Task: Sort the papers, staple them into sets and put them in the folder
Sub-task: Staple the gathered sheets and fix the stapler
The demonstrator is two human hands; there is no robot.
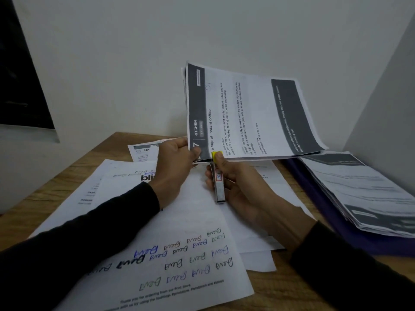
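My left hand (pixel 177 160) pinches the near corner of a set of printed sheets (pixel 247 113), held up off the table with its "KITCHEN" page facing me. My right hand (pixel 238 185) grips a small metal stapler (pixel 219 182) with a yellow tip, its jaw at the bottom edge of that set beside my left thumb. A purple folder (pixel 318 198) lies open at the right with a stack of printed sets (pixel 368 189) on it.
Loose sheets cover the wooden table (pixel 45 198) under my arms, one with handwritten scribbles (pixel 179 254) nearest me. More printed papers (pixel 143 151) lie behind my left hand. White walls close in behind and at the right.
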